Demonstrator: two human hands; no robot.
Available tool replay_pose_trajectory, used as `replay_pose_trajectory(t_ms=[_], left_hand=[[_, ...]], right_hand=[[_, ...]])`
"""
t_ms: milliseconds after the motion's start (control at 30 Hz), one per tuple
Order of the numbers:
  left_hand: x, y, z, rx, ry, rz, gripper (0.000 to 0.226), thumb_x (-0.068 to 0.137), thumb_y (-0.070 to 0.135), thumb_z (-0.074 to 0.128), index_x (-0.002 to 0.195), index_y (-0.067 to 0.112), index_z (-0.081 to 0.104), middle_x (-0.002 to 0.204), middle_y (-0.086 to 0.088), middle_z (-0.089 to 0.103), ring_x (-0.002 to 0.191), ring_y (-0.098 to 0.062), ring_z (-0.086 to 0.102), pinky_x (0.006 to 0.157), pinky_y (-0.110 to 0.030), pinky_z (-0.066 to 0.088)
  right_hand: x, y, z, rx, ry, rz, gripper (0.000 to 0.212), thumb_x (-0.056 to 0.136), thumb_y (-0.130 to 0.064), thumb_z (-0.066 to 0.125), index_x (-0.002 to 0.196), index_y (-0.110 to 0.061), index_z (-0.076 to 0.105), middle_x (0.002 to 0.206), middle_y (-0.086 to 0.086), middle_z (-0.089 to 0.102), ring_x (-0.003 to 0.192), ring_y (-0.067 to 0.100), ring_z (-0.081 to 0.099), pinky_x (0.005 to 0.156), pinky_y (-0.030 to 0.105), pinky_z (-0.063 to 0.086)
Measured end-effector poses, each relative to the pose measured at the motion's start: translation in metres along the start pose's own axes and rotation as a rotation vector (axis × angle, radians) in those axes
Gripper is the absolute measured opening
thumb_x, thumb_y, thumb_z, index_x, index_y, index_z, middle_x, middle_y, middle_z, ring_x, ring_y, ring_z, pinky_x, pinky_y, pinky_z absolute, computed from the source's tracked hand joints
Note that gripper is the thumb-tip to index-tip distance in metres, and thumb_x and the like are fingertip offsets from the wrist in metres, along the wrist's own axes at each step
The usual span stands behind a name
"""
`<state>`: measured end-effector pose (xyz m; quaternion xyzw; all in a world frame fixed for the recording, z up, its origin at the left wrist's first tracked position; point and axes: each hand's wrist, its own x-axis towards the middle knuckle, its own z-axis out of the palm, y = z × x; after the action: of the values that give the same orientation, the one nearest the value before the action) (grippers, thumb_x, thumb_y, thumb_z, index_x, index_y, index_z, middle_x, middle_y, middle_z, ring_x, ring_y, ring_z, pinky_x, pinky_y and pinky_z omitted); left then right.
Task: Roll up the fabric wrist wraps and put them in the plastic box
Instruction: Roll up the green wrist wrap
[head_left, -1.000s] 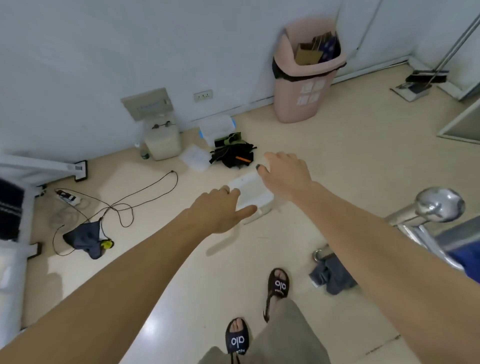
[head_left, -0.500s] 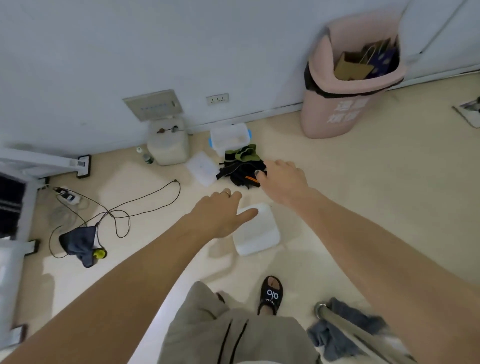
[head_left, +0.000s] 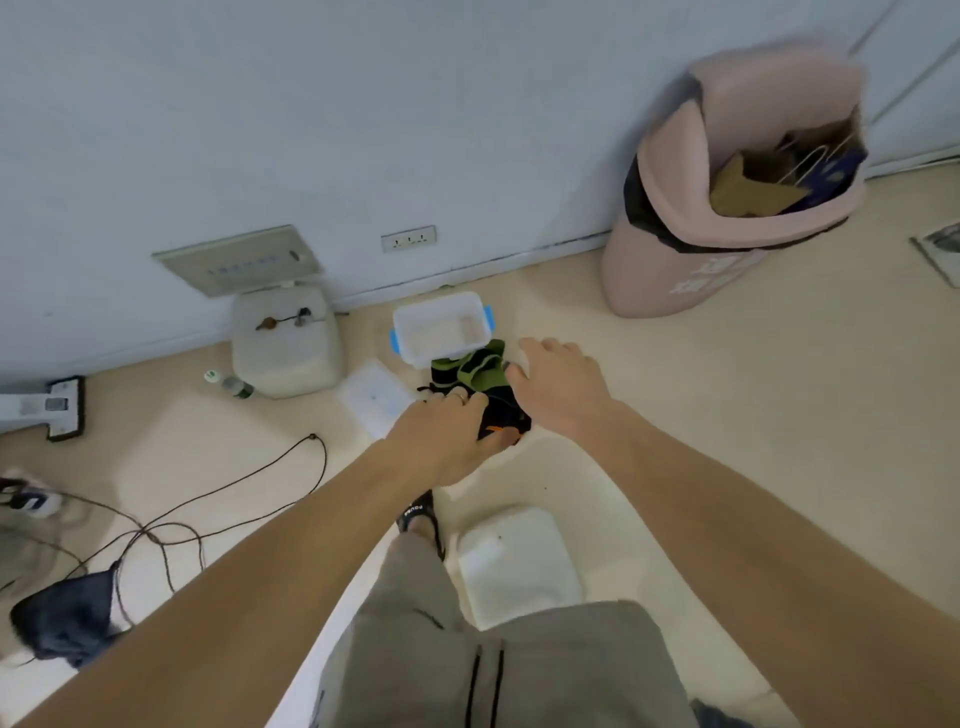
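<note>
The left hand's (head_left: 447, 431) grip is spread flat, fingers relaxed, lying over the near-left part of the wrist wraps (head_left: 480, 387); whether any finger curls under the fabric cannot be told. The right hand (head_left: 558, 387) hovers with fingers apart at the pile's right edge, holding nothing.

The wraps lie in a black, green and orange heap on the floor (head_left: 727, 415), their far edge touching the near rim of the open plastic box (head_left: 441, 332), which stands just off the wall with blue clips at both ends. The box lid (head_left: 376, 397) lies flat just left of the pile. A white square container (head_left: 519, 561) sits nearer the person, beside a sandalled foot (head_left: 421, 514). Bare floor opens to the right of the pile, up to the pink waste bin (head_left: 727, 208). To the left stand a white jug (head_left: 285, 348) and loose cables (head_left: 208, 499).
</note>
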<state>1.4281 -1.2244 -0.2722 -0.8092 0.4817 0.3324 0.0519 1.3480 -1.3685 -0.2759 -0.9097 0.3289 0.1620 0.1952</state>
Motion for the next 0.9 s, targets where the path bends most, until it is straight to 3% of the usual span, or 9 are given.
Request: replay_pose_trajectory(t_ms=[300, 567, 733, 833, 900], left_hand=[[0.168, -0.097, 0.000, -0.117, -0.067, -0.053, 0.057, 0.104, 0.062, 0.035, 0.133, 0.016, 0.050, 0.125, -0.009, 0.057, 0.113, -0.029, 0.054, 0.083, -0.037, 0.039], [0.364, -0.159, 0.126, -0.310, 0.017, -0.189, 0.047, 0.104, 0.056, 0.041, 0.132, 0.018, 0.050, 0.117, -0.004, 0.057, 0.107, -0.026, 0.056, 0.089, -0.040, 0.049], [0.457, -0.194, 0.217, -0.309, 0.011, -0.203, 0.048, 0.103, 0.055, 0.045, 0.136, 0.020, 0.048, 0.128, -0.003, 0.057, 0.115, -0.026, 0.057, 0.095, -0.040, 0.048], [0.492, -0.212, 0.253, -0.319, 0.019, -0.202, 0.050, 0.103, 0.056, 0.043, 0.139, 0.022, 0.047, 0.128, -0.003, 0.058, 0.114, -0.024, 0.057, 0.096, -0.040, 0.049], [0.507, -0.222, 0.269, -0.307, 0.025, -0.201, 0.049, 0.103, 0.056, 0.044, 0.139, 0.021, 0.046, 0.127, -0.005, 0.057, 0.112, -0.024, 0.057, 0.095, -0.040, 0.049]], right_hand=[[0.195, 0.003, 0.055, 0.112, -0.133, 0.047, 0.039, 0.106, -0.039, 0.035, 0.128, -0.013, 0.054, 0.119, 0.011, 0.061, 0.111, 0.033, 0.054, 0.091, 0.046, 0.046], [0.380, 0.074, 0.241, 0.243, -0.381, 0.037, 0.041, 0.106, -0.041, 0.043, 0.138, -0.017, 0.048, 0.111, 0.011, 0.066, 0.103, 0.032, 0.061, 0.086, 0.041, 0.051], [0.457, 0.102, 0.363, 0.381, -0.508, 0.078, 0.047, 0.105, -0.042, 0.046, 0.148, -0.024, 0.043, 0.124, 0.011, 0.067, 0.110, 0.030, 0.063, 0.095, 0.041, 0.052], [0.484, 0.108, 0.413, 0.456, -0.546, 0.141, 0.056, 0.104, -0.047, 0.046, 0.157, -0.033, 0.034, 0.147, 0.011, 0.054, 0.129, 0.033, 0.053, 0.109, 0.045, 0.045], [0.494, 0.109, 0.435, 0.532, -0.555, 0.204, 0.057, 0.102, -0.047, 0.048, 0.157, -0.033, 0.036, 0.150, 0.009, 0.051, 0.133, 0.032, 0.050, 0.112, 0.043, 0.043]])
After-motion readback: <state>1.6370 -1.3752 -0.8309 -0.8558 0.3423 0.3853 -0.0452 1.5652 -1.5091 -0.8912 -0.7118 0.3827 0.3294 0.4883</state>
